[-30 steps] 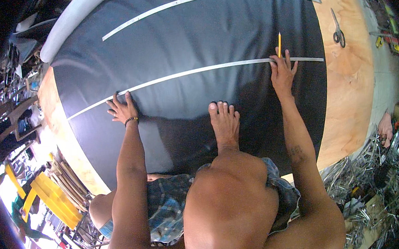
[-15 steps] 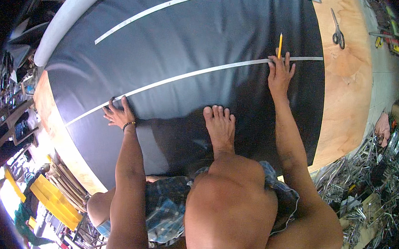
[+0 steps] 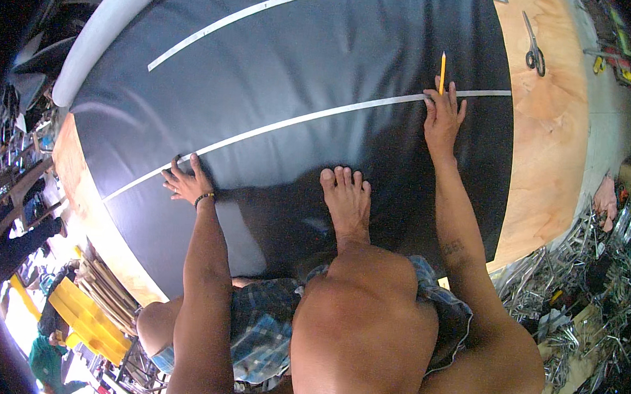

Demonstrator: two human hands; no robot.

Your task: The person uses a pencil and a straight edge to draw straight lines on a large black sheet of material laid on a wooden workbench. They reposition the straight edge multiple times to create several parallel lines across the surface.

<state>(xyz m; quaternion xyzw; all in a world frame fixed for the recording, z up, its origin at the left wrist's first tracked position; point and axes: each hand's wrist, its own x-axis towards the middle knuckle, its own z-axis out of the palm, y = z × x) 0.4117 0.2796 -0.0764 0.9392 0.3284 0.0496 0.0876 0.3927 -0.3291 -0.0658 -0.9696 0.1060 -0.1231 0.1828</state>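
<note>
A large sheet of black leather-like material (image 3: 296, 56) lies spread out with soft wrinkles. Across it runs a long, thin metal straightedge (image 3: 299, 120). Near its left end my left hand (image 3: 188, 183) is open, fingers spread and tips on the strip. Further right, my right hand (image 3: 444, 122) rests its fingertips on the same strip and keeps a yellow pencil (image 3: 443, 73) tucked between the fingers, point away from me. A second metal ruler (image 3: 285, 6) with marks lies on the far part of the sheet, touched by neither hand. My bare foot (image 3: 349, 207) is planted on the material between my arms.
The sheet covers a wooden board (image 3: 545, 162), bare along the right, where scissors (image 3: 533, 55) lie. A pale roll (image 3: 111, 33) borders the far left. Heaped metal pieces (image 3: 580, 289) are at the lower right. A yellow object (image 3: 87, 320) and a person in green (image 3: 48, 361) appear lower left.
Both hands, the straightedge and the pencil stay in place. At the lower left, the person in green has shifted, and a dark shape has come into view at the left edge.
</note>
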